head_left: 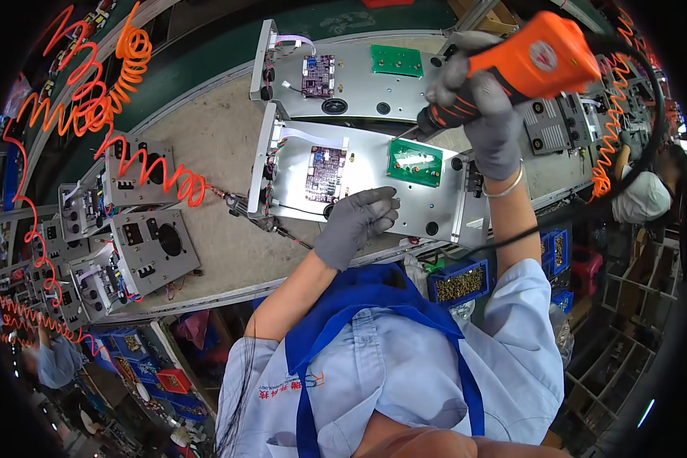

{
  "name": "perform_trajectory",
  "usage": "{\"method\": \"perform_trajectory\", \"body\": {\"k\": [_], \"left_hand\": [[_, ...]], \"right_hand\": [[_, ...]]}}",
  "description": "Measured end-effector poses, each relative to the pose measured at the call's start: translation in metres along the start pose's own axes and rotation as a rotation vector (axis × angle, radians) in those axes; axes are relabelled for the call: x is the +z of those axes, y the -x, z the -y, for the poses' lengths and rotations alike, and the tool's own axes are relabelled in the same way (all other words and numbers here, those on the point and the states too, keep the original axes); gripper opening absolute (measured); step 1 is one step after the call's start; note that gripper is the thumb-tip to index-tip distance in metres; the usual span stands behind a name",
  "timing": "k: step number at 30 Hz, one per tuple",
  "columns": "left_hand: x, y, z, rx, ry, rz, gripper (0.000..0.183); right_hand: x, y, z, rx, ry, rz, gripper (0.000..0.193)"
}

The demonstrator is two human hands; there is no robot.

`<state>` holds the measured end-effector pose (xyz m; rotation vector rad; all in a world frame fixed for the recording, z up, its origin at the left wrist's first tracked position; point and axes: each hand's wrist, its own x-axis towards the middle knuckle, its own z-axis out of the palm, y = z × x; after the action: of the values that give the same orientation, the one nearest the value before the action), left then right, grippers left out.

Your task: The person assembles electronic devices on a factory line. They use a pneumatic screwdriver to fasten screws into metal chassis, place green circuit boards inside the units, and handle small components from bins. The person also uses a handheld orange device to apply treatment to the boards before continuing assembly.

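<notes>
In my gloved right hand [495, 122] is an orange and black electric screwdriver [546, 57], gripped round its dark body. Its thin bit points down and left, close to the upper left corner of a green circuit board [414, 162]; whether it touches cannot be made out. That board lies on the nearer silver metal panel [385, 214], with a purple circuit board [324, 174] to its left. My gloved left hand [356, 227] rests over the panel's near edge, between the boards. Its fingers are curled together, and anything inside them is hidden.
Behind lies a second metal panel [359, 103] with similar boards. Assembled metal units [156, 248] stand on the bench at left, beneath coiled orange hoses [91, 99]. A blue bin of small screws [459, 282] sits by the near edge. A black cable [653, 137] arcs at right.
</notes>
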<state>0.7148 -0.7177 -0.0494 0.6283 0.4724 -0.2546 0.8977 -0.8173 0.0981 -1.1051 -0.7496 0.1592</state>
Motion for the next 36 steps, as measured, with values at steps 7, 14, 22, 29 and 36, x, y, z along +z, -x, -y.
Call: {"method": "perform_trajectory", "body": {"k": [7, 14, 22, 29, 36], "left_hand": [[-0.004, 0.011, -0.004, 0.059, -0.004, -0.028, 0.037], [-0.013, 0.017, -0.007, 0.163, -0.026, 0.1, 0.038], [0.002, 0.009, -0.018, 0.112, 0.339, 0.08, 0.028], [0.023, 0.002, -0.016, -0.014, 0.408, 0.259, 0.028], [0.035, -0.006, -0.009, -0.03, 0.238, 0.269, 0.025]], "right_hand": [[0.017, -0.01, -0.001, 0.093, 0.168, 0.065, 0.046], [0.024, -0.01, 0.019, 0.168, -0.075, 0.172, 0.041], [0.023, 0.058, 0.095, -0.406, -0.407, 0.154, 0.057], [-0.011, 0.088, 0.108, -0.461, -0.382, 0.02, 0.057], [-0.033, 0.102, 0.111, -0.428, -0.359, -0.091, 0.059]]}}
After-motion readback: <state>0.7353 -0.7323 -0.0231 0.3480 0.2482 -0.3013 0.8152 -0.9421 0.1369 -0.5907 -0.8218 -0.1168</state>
